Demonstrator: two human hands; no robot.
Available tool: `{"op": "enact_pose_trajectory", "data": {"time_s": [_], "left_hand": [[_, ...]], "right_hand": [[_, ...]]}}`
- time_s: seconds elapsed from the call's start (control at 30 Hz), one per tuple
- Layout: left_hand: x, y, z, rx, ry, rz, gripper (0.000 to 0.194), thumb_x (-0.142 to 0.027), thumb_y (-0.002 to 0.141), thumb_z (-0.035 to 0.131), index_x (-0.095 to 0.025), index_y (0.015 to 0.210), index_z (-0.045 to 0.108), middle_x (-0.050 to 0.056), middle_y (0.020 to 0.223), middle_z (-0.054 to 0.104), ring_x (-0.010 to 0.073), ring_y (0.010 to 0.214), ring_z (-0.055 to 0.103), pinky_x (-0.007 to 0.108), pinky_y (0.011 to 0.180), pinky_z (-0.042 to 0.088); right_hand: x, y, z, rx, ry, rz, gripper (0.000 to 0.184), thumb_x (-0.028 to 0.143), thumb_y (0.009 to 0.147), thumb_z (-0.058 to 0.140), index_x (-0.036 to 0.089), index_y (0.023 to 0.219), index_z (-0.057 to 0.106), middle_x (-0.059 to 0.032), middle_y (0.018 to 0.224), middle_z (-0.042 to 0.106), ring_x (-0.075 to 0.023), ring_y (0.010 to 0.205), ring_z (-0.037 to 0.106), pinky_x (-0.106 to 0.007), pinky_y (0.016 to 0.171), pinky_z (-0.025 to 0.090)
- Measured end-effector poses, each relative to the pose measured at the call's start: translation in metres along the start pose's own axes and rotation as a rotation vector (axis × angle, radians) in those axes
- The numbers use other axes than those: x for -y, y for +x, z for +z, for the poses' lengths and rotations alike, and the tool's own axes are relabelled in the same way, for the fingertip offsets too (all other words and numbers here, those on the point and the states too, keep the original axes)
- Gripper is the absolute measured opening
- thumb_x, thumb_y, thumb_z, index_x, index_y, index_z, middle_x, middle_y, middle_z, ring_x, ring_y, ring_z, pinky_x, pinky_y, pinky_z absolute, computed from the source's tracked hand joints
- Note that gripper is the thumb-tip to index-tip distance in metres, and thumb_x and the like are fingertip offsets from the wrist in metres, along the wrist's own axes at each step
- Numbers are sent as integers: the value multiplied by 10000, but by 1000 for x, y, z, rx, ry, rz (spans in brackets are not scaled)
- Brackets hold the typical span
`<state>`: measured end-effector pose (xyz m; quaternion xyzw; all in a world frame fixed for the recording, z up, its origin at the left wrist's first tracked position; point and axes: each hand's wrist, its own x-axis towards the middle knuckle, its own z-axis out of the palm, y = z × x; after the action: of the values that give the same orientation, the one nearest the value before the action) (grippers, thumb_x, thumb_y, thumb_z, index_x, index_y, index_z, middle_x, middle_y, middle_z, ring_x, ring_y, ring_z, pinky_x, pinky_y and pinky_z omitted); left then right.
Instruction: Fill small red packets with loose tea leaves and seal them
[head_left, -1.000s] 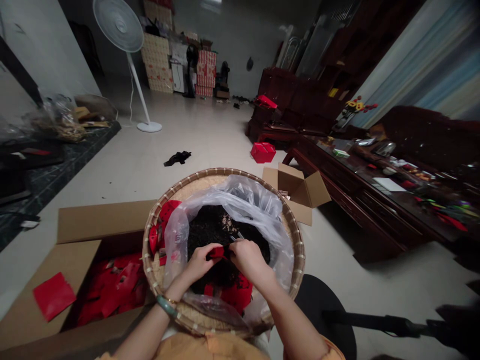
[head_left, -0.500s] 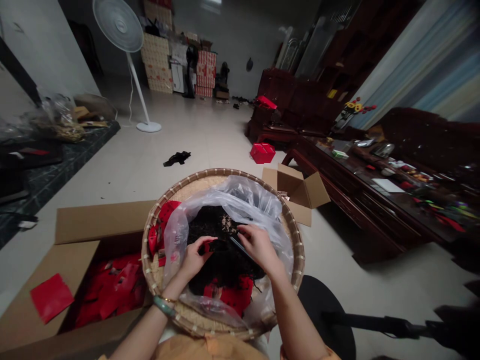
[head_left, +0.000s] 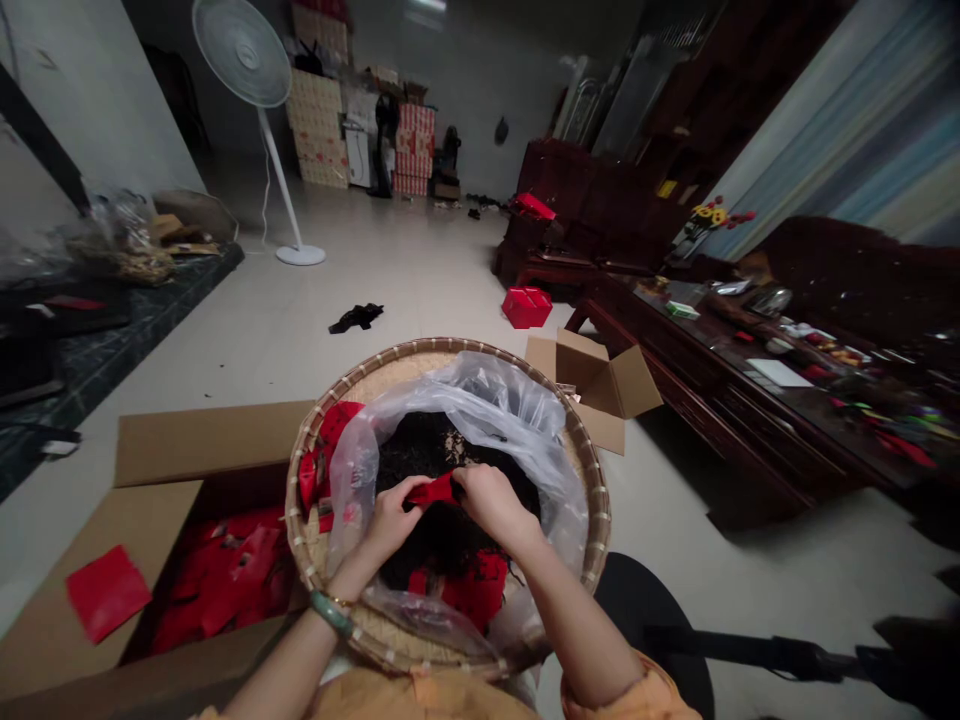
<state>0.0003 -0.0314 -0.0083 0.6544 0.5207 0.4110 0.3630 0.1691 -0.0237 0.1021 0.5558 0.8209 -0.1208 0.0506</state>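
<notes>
Between my two hands, a small red packet [head_left: 433, 490] is stretched level above the dark heap. Its left end is pinched in my left hand [head_left: 388, 520]; my right hand [head_left: 493, 508] has its fingers closed on the right end. Below lies a heap of black, stringy material [head_left: 405, 440], with pale brown bits [head_left: 454, 446] on top. An open clear plastic bag [head_left: 517, 420] surrounds the heap, inside a round woven bamboo tray [head_left: 596, 490]. More red packets [head_left: 480, 588] lie on the near side of the bag. My palms hide part of the heap.
Left of the tray, an open cardboard box [head_left: 161, 520] holds many red packets, with one red square [head_left: 109, 592] on its flap. A smaller open box [head_left: 600, 385] stands beyond, near a dark wooden table [head_left: 675, 380]. A black round base [head_left: 660, 640] sits at right.
My right hand has come left and down onto the red packet; the thin grey tool seen in it before no longer shows. The packet now spans both hands.
</notes>
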Motion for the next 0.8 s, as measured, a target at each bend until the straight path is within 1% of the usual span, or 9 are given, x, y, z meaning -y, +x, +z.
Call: {"op": "enact_pose_trajectory", "data": {"time_s": [0.1,0.17,0.3,0.4,0.5,0.57,0.63,0.7,0.8], "left_hand": [[3,0,2,14,30,4,299,-167,682,539,-199,969,621,18,938,700,175,863,644,296,801,485],[4,0,3,46,37,3,309,-174,688,554,-204,991,609,21,970,692,176,889,638,299,822,478],[0,7,-4,200,-22,-24,358,-274,726,598,-215,1079,576,30,1024,680,185,936,630,306,858,466],[-4,17,-14,332,-90,-79,419,-368,752,594,-209,1140,570,54,1085,667,207,998,611,333,900,445],[-6,25,-20,427,-228,-128,449,-402,748,601,-195,1147,595,74,1195,618,228,1111,551,366,992,376],[-6,28,-19,414,-344,-178,448,-418,733,620,-188,1118,621,79,1218,603,237,1150,520,379,1024,342],[-5,27,-15,350,-460,-241,462,-434,707,651,-180,1092,636,87,1200,613,248,1137,525,390,1008,362],[-2,23,-10,321,-582,-305,511,-452,673,685,-166,1093,632,99,1161,630,262,1080,559,399,944,421],[5,17,-6,297,-750,-388,610,-481,611,733,-142,1104,616,119,1112,644,271,977,607,381,813,496]], "right_hand": [[-3,9,9,-1,-34,-2,235,121,811,486,209,951,653,-79,933,679,-203,856,646,-244,680,415],[-6,13,14,17,-41,-1,222,136,815,490,197,939,664,-90,925,685,-208,857,647,-245,681,417],[-11,19,20,44,-14,-12,208,115,795,505,159,873,693,-118,856,702,-218,811,654,-247,665,405],[-14,19,17,12,94,-104,181,121,783,536,171,845,699,-93,823,707,-191,771,648,-229,646,388],[-16,17,11,-42,219,-226,162,125,785,547,181,829,693,-56,794,703,-156,730,633,-209,632,374],[-17,16,7,-71,255,-268,158,112,781,547,177,813,687,-46,780,694,-148,723,622,-207,631,370],[-18,14,3,-113,260,-272,145,110,773,558,176,805,684,-45,786,680,-152,732,611,-213,634,371],[-20,11,0,-181,283,-261,130,128,777,571,181,825,680,-45,819,663,-154,748,598,-221,650,380],[-23,5,-2,-325,414,-210,113,182,816,555,176,852,662,-41,826,642,-146,752,585,-230,680,405]]}}
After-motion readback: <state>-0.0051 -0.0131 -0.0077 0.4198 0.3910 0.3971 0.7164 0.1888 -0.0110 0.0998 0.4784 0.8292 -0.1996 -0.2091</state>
